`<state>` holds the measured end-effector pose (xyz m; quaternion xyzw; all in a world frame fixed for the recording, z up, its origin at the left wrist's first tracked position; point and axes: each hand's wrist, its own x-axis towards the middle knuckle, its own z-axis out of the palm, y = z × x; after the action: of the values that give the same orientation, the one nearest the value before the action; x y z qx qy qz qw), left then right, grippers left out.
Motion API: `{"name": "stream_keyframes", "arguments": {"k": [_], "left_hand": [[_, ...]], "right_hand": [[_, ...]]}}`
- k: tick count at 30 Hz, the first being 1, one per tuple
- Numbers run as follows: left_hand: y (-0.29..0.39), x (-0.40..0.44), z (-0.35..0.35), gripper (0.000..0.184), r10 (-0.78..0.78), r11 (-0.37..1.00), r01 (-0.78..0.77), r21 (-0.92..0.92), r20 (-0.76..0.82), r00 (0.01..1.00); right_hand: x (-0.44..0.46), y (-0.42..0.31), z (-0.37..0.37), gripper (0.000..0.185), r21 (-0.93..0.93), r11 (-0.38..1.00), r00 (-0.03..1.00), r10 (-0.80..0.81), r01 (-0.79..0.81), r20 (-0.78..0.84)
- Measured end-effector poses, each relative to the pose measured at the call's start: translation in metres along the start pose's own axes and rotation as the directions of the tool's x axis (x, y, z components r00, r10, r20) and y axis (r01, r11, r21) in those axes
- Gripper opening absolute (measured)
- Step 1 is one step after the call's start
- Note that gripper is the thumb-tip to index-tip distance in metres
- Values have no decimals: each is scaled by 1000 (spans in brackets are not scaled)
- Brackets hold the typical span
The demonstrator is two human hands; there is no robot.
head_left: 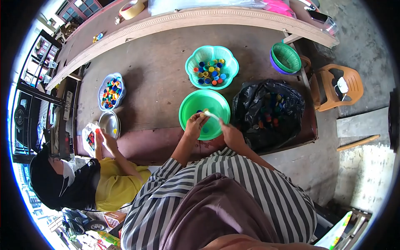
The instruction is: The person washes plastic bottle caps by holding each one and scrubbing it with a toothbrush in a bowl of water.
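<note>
My left hand (195,125) is closed in a pinch on a small yellowish bottle cap (203,114) above a green basin (184,103). My right hand (232,135) grips a slim white tool (213,116), whose far end meets the cap; its exact kind is too small to tell. A few caps lie in the basin, partly hidden by my hands. Behind it stands a scalloped turquoise bowl (190,68) with many coloured bottle caps. To the right, a black plastic bag (250,102) gapes around more caps.
Nested green and purple baskets (287,57) stand at the table's right edge, near an orange plastic chair (352,83). At left, a person (112,179) handles a red cap beside a metal bowl (118,121) and a blue bowl (101,93) of caps. A raised wooden ledge (187,21) spans the back.
</note>
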<state>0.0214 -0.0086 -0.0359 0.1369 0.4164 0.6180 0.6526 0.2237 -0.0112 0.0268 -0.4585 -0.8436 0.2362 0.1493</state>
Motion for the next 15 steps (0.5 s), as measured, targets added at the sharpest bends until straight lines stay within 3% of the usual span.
{"name": "stream_keyframes", "arguments": {"k": [1,5,8,10,13,15], "left_hand": [[1,0,2,16,0,1000,0,-2,3,1000],[5,-5,5,17,10,999,-11,51,23,1000],[9,-7,13,17,31,994,-34,108,36,999],[13,-8,18,16,53,990,-57,125,28,998],[15,-11,16,16,100,965,-95,245,-6,995],[13,-6,10,18,54,963,-64,261,45,997]], "right_hand": [[3,5,0,45,-8,998,997,65,-66,-46],[5,-3,-8,44,112,994,990,26,-11,-136],[4,1,-3,42,123,992,998,35,-29,-47],[7,1,-13,42,62,986,988,154,-153,-18],[5,-19,-28,42,165,986,999,36,-36,2],[8,-6,-15,42,113,988,994,101,-106,47]]}}
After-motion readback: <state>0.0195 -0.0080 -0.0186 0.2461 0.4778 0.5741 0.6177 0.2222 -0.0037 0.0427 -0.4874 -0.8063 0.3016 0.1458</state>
